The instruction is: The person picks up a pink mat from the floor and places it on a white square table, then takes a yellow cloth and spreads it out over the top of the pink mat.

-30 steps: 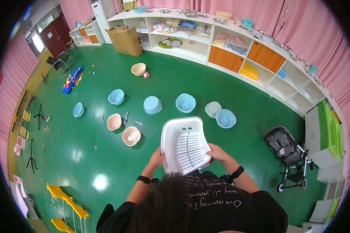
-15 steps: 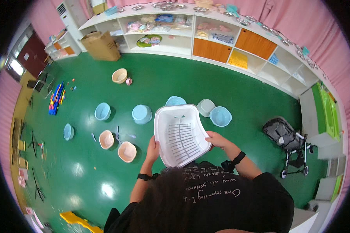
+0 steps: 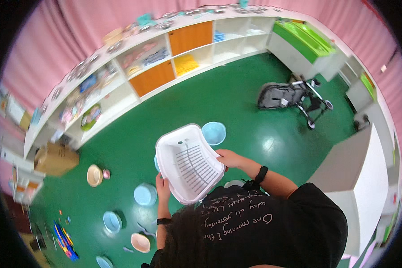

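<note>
Over the green floor [image 3: 236, 96], a white plastic tub [image 3: 188, 163] with grey ribs is hanging in front of the person [image 3: 272, 223], looking light for its bulk, stiff-walled and probably slick. The right grip [image 3: 230, 159] and left grip [image 3: 163, 185] are pinching its opposite sides at the rim, which is likely giving the surest hold.

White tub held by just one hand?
No, the left hand and the right hand both grip the white tub, one on each side.
</note>
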A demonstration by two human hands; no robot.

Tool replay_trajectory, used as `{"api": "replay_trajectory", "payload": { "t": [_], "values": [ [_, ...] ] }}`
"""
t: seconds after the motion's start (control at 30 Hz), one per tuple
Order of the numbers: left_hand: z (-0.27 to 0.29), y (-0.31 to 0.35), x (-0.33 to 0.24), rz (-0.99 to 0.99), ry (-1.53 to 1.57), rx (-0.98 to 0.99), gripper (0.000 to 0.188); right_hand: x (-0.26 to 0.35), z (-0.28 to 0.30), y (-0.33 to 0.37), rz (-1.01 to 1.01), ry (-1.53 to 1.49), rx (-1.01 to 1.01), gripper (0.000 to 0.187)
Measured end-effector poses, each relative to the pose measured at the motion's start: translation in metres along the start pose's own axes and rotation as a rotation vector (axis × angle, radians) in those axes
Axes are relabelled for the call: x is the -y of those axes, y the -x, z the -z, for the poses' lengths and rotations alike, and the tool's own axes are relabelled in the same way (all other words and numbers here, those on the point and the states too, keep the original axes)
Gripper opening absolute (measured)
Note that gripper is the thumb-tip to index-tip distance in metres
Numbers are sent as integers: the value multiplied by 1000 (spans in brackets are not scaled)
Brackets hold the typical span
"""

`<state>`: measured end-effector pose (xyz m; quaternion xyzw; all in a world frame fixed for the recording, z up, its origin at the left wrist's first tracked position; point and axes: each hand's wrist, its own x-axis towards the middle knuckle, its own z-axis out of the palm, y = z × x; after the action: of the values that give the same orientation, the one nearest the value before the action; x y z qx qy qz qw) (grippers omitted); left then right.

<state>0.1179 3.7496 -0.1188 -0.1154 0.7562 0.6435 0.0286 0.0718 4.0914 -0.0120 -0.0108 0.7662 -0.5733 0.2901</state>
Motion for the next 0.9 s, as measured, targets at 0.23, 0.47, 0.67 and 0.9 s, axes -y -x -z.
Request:
{"api": "replay_trajectory", "payload": {
  "t": [0.23,0.47,0.67,0.9],
  "values": [
    [-129,-101,-18,-73,68,396,47,-50,105,26,-71,-106,-310,32],
    [-294,-163,-75,-178,-18,687,50,-99,226,69,-94,-275,-527,31],
    [-405,-213,-119,-259,-48,803,48,-107,309,92,-76,-315,-667,33],
    [-483,-246,-156,-269,-143,848,49,-152,355,75,9,-430,-766,35]
  ]
}}
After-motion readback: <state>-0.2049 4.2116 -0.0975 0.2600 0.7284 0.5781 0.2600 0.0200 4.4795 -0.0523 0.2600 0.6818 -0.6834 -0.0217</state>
